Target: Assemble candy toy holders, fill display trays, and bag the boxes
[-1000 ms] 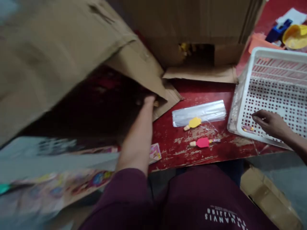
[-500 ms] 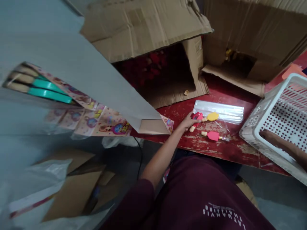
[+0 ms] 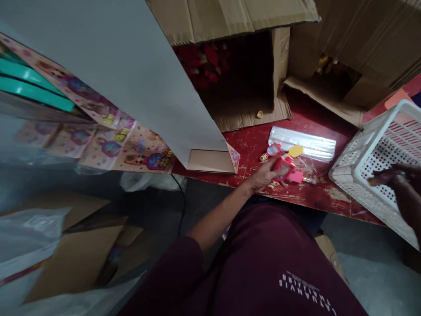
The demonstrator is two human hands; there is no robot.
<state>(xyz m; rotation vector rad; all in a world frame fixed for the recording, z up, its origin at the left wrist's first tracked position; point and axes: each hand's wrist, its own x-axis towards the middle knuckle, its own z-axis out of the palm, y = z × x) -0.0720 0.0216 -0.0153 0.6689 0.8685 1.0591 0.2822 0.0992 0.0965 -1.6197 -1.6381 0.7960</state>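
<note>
At a worn red bench (image 3: 245, 137), teal toys (image 3: 36, 85) sit at far left under what looks like clear plastic, beside a row of printed cards (image 3: 148, 160). That group appears the furthest along; how complete it is cannot be told. Next, an open cardboard box (image 3: 237, 123) holds a heap of loose red toys (image 3: 210, 55) (much of its inside is lost in shadow), so plenty appears left to handle.

In front of it, the left hand (image 3: 261, 176) has its fingers clamped on a red toy (image 3: 283, 169), held just above the bench. Beside it lie a red toy with a patterned handle (image 3: 272, 150), a yellow toy (image 3: 296, 151) and a pink piece (image 3: 295, 177), all outside the flat clear bags (image 3: 317, 142) just behind them. None of these pieces looks bagged.

Farther right, a dark, blurred hand (image 3: 399, 180) is over a white basket (image 3: 342, 169). Whether it is the person's own right hand or a co-worker's is unclear, and its finger position cannot be told.
</note>
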